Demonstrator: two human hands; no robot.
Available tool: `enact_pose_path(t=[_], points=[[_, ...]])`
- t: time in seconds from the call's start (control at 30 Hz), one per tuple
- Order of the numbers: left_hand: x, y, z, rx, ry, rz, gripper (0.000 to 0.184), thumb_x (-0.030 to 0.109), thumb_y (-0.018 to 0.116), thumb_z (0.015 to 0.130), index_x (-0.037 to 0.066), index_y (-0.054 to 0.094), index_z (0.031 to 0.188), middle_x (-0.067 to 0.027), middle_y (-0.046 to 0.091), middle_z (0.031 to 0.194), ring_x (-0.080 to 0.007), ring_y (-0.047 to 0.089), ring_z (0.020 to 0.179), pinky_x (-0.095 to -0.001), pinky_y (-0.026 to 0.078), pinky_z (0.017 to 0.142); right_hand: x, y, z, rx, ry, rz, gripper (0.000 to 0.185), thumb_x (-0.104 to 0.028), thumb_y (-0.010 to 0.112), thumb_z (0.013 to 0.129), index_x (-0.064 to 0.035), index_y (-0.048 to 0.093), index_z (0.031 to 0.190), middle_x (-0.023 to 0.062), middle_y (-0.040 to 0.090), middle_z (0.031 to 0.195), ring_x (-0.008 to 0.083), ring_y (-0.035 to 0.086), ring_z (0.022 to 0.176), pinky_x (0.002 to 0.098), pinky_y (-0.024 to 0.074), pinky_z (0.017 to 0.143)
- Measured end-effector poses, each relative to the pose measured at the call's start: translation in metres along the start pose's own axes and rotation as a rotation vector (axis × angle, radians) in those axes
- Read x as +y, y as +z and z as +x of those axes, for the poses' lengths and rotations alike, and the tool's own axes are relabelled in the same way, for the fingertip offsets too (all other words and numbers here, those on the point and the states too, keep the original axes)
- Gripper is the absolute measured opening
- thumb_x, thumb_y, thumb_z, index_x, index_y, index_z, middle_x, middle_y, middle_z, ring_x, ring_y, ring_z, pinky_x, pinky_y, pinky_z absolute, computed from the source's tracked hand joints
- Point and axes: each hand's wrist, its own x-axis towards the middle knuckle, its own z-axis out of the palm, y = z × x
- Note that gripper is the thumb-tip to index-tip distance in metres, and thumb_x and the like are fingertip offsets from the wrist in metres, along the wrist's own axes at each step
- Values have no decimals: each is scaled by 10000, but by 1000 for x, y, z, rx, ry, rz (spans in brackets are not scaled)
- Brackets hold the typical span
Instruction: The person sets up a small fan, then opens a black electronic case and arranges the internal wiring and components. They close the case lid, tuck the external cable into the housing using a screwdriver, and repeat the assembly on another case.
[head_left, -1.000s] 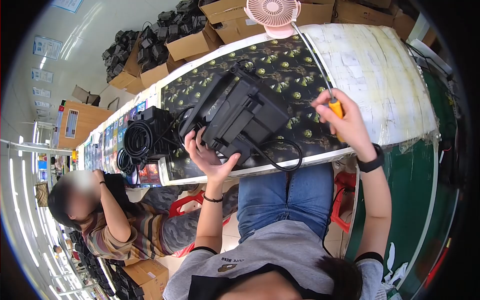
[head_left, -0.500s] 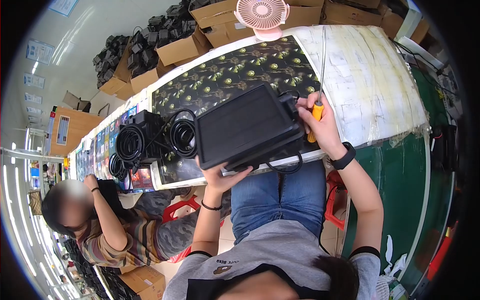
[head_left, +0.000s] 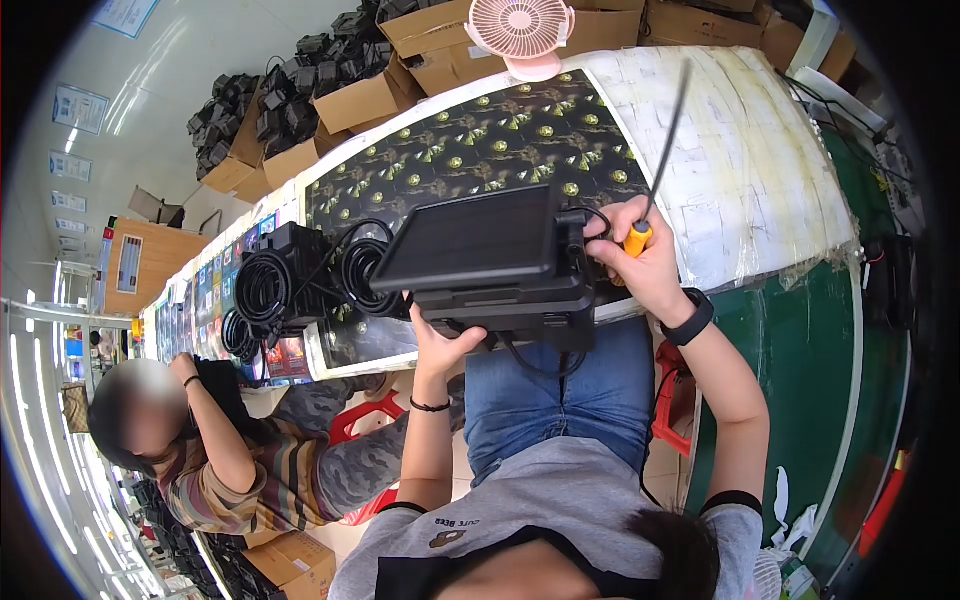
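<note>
A black box-like unit with a flat dark panel, resembling a solar light (head_left: 470, 240), is tilted above the table's front edge. My left hand (head_left: 440, 345) grips it from below at its near left side, with some fingers hidden underneath. At the unit's right end, my right hand (head_left: 650, 265) is closed around the yellow handle of a screwdriver (head_left: 637, 238), whose long shaft points up and away. The fingertips of that hand are beside a thin black cable (head_left: 600, 217) at the unit's corner. Another cable loop (head_left: 545, 365) hangs beneath the unit.
Coiled black cables (head_left: 265, 285) and similar black units lie left on the table. A pink fan (head_left: 520, 30) stands at the far edge. Beyond are cardboard boxes (head_left: 365, 95) of black units. Another person (head_left: 230, 450) sits at left. A green surface (head_left: 770, 370) lies right.
The unit has tipped so that its near side now shows below the panel. My left hand has shifted slightly right, and the screwdriver's shaft leans further right.
</note>
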Motion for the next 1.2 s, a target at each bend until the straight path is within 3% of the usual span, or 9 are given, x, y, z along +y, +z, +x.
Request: enact_pose_path(t=[0.2, 0.33, 0.5, 0.57, 0.63, 0.7, 0.83, 1.0, 1.2], points=[[48, 29, 30, -97, -194, -237, 914, 376, 840, 700, -13, 415, 1409, -206, 301, 1542, -311, 434, 1345, -428, 387, 1093, 4, -7, 2, -85, -245, -29, 411, 126, 794, 714, -80, 460, 835, 91, 607, 920, 218, 684, 942, 299, 536, 815], [52, 33, 26, -131, -149, -109, 1076, 366, 845, 707, -6, 224, 1502, -194, 346, 1508, -299, 368, 1383, -416, 289, 1144, 11, -6, 1, 84, -231, 26, 443, 170, 782, 682, -91, 449, 812, 32, 483, 817, 200, 654, 870, 390, 585, 843], [54, 36, 15, -222, 124, 255, 1099, 271, 887, 665, 4, 194, 1476, -151, 250, 1471, -284, 288, 1385, -405, 244, 1143, 10, -10, 1, 270, -98, 96, 409, 63, 750, 796, -143, 398, 824, -15, 472, 785, 128, 590, 843, 221, 476, 699], [60, 44, 4, -185, -10, 91, 1067, 239, 886, 651, 32, 227, 1464, -155, 255, 1447, -281, 298, 1368, -393, 254, 1129, 12, -17, 3, 269, -84, 54, 368, 46, 704, 842, -147, 391, 836, -7, 500, 792, 105, 587, 905, 193, 436, 721], [63, 53, -7, -134, -16, 120, 1035, 160, 881, 657, 29, 232, 1452, -133, 329, 1399, -222, 407, 1291, -364, 342, 1073, 20, -26, 3, 239, -62, 93, 342, 64, 669, 864, -140, 395, 851, 32, 585, 884, 94, 580, 894, 187, 433, 754], [66, 64, -21, 9, -125, -12, 934, 157, 900, 625, 56, 348, 1371, -144, 293, 1410, -284, 338, 1354, -388, 324, 1090, 23, -24, 7, 214, 15, -39, 309, 52, 643, 891, -138, 402, 858, 66, 624, 977, 70, 570, 861, 180, 439, 717], [64, 64, -35, 214, 82, 92, 925, 34, 900, 582, 79, 341, 1317, -163, 222, 1477, -279, 402, 1328, -399, 403, 1075, 12, -3, 12, 183, 243, -159, 246, -7, 610, 942, -145, 418, 870, 110, 651, 1122, 23, 533, 764, 167, 434, 612], [76, 38, -25, 581, 168, 79, 924, -25, 880, 610, 103, 303, 1320, -93, 284, 1443, -225, 463, 1253, -362, 410, 1078, 35, -22, 12, 276, 407, -14, 214, -156, 625, 976, -175, 437, 876, 32, 656, 1029, 9, 443, 633, 165, 371, 528], [78, -2, -6, 891, -4, -245, 595, 5, 688, 877, 74, 370, 1375, -86, 555, 1238, -201, 569, 1137, -339, 498, 954, 40, -23, 9, 279, 420, -20, 210, -156, 623, 978, -174, 438, 880, 19, 641, 992, 8, 429, 632, 176, 375, 536]])
